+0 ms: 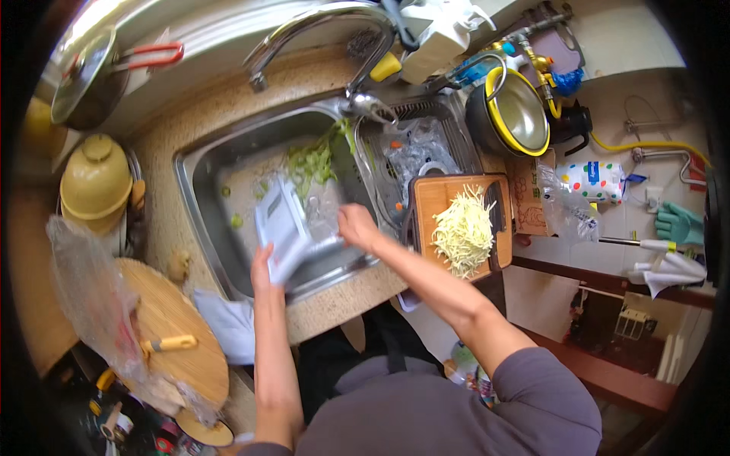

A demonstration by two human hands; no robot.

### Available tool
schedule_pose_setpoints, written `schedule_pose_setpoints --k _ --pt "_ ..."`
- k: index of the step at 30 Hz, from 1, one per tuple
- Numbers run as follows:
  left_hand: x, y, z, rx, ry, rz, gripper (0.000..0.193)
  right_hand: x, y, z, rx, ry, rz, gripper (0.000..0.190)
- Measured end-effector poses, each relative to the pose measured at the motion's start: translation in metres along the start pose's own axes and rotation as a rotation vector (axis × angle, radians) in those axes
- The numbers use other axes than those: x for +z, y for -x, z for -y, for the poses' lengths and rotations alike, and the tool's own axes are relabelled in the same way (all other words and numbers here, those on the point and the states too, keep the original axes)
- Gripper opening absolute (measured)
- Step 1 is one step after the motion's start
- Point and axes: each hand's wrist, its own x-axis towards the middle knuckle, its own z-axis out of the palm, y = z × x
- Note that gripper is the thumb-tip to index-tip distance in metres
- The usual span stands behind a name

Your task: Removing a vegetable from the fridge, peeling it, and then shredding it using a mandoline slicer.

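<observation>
My left hand (263, 268) holds a blurred white plastic rectangular object (282, 231), perhaps a grater or tray, tilted over the sink basin (228, 245). My right hand (356, 227) is closed near the basin's right side, beside clear water or plastic; whether its fingers grip something is unclear. Green vegetable peelings (312, 162) lie in the basin beyond the white object. To the right, a pile of pale shredded vegetable (465, 232) sits on a wooden cutting board (425, 199), with a dark-bladed knife partly visible at its right side.
A chrome faucet (319, 16) arches behind the basin. The smaller basin holds a clear plastic bag (425, 145). Yellow-rimmed bowls (522, 114) stand at right. At left are a round wooden board (194, 308), a yellow-handled peeler or knife (171, 343) and stacked yellow bowls (96, 179).
</observation>
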Motion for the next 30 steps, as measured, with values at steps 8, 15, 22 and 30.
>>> schedule_pose_setpoints --k 8,15,22,30 --pt "0.049 0.028 -0.019 -0.054 -0.285 0.023 0.051 -0.011 0.083 0.056 0.337 -0.859 0.245 0.053" --pt "0.152 0.019 -0.040 -0.012 -0.823 0.336 0.065 -0.006 0.124 0.034 0.057 -1.305 0.053 0.042" --pt "0.203 -0.046 -0.009 0.023 -1.118 0.516 0.071 0.000 0.082 -0.014 0.031 -1.678 -0.061 0.047" --pt "0.249 -0.113 0.021 0.396 -1.766 0.568 0.059 -0.047 0.132 0.015 -0.232 -0.194 -0.881 0.014"
